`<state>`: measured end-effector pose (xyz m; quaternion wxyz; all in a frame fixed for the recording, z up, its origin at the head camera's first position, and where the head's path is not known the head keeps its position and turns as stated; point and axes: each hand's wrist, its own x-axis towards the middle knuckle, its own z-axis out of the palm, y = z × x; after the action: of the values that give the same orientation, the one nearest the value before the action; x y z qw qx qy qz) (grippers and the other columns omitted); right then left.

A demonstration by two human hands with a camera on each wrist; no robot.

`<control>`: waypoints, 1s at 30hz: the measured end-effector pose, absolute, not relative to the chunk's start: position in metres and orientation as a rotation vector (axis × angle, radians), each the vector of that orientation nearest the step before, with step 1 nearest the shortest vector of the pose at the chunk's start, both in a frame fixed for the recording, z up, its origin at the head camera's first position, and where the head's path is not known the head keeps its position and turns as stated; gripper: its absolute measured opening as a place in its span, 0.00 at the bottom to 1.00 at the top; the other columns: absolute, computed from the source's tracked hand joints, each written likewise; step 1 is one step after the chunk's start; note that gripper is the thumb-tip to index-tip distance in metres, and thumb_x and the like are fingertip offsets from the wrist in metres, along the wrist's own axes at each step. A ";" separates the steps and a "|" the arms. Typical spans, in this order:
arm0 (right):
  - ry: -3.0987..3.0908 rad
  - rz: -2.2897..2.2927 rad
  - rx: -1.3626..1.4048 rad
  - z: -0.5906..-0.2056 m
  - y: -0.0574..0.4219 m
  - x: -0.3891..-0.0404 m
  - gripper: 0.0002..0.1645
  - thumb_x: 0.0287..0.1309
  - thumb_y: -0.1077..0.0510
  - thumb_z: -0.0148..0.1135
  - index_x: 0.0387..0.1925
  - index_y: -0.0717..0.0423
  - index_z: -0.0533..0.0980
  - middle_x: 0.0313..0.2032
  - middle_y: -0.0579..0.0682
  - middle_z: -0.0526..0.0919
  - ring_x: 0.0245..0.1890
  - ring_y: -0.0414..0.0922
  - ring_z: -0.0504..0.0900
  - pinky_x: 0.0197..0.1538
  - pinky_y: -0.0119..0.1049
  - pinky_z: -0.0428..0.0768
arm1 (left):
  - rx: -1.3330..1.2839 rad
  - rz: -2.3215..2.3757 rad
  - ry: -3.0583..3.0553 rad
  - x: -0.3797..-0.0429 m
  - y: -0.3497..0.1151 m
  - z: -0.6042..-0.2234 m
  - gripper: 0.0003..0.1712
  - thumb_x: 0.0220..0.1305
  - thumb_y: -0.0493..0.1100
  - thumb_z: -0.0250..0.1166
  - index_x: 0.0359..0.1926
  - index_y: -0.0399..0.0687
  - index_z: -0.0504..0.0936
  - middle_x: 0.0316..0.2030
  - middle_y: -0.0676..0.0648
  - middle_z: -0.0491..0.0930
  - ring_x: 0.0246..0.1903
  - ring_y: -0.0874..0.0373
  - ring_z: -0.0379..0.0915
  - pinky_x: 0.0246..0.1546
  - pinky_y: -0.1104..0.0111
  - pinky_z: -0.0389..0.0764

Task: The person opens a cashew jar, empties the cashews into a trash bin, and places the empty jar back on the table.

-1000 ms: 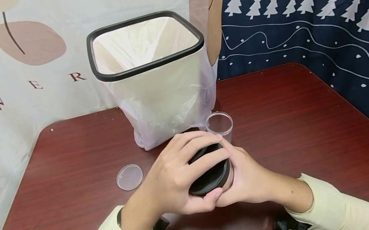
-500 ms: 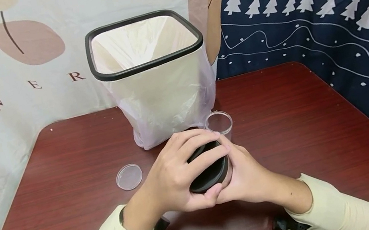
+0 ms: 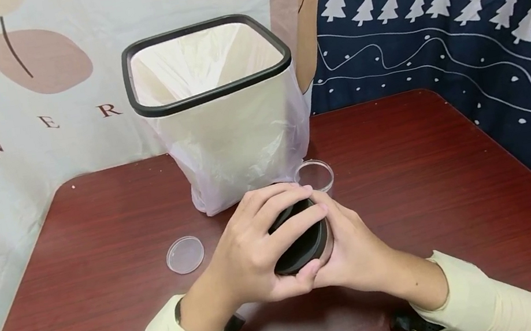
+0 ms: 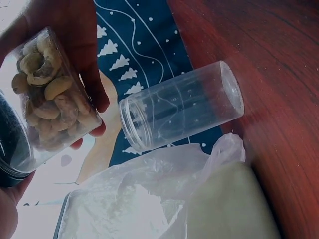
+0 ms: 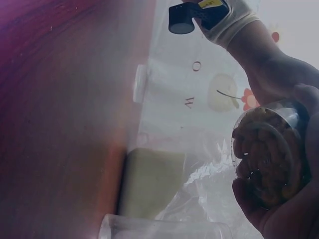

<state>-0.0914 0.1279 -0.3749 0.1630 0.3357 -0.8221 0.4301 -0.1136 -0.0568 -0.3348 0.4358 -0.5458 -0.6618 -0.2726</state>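
Note:
A clear jar of cashews (image 4: 60, 99) with a black screw lid (image 3: 302, 248) is held above the table between both hands. My left hand (image 3: 255, 249) lies over the lid, its fingers and thumb bent round the rim. My right hand (image 3: 357, 255) grips the jar's side from the right; in the head view the jar's body is mostly hidden by the hands. The nuts show through the clear bottom in the right wrist view. Just behind the hands stands a second clear jar (image 4: 184, 107), uncapped, with no nuts in it.
A bin (image 3: 225, 143) with a black rim and a thin plastic liner stands at the back of the reddish-brown table (image 3: 431, 179). A clear round lid (image 3: 185, 255) lies left of the hands. Printed cloth (image 3: 383, 52) hangs behind the table.
Both hands and the cashew jar have shifted slightly away from the body, covering a little more of the uncapped jar. The grip looks the same.

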 end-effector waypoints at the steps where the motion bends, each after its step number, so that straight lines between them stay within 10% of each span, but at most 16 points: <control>1: -2.342 1.219 0.960 -0.375 0.128 -0.091 0.62 0.29 0.53 0.82 0.70 0.57 0.62 0.64 0.52 0.75 0.60 0.46 0.78 0.65 0.31 0.73 | -1.358 -0.678 -1.646 -0.114 -0.057 -0.335 0.24 0.63 0.52 0.55 0.50 0.41 0.84 0.48 0.38 0.83 0.49 0.44 0.79 0.52 0.57 0.79; 30: -2.452 1.438 1.468 -0.358 0.144 -0.101 0.45 0.34 0.46 0.83 0.57 0.47 0.71 0.49 0.39 0.82 0.48 0.36 0.82 0.54 0.32 0.80 | -1.640 -0.584 -1.552 -0.108 -0.064 -0.320 0.29 0.62 0.55 0.54 0.53 0.39 0.83 0.52 0.35 0.82 0.56 0.43 0.79 0.56 0.57 0.79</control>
<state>-0.1007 0.1435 -0.3575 -0.0290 0.4588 -0.7661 0.4492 -0.1081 -0.0638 -0.3196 0.3936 -0.6464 -0.6118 -0.2300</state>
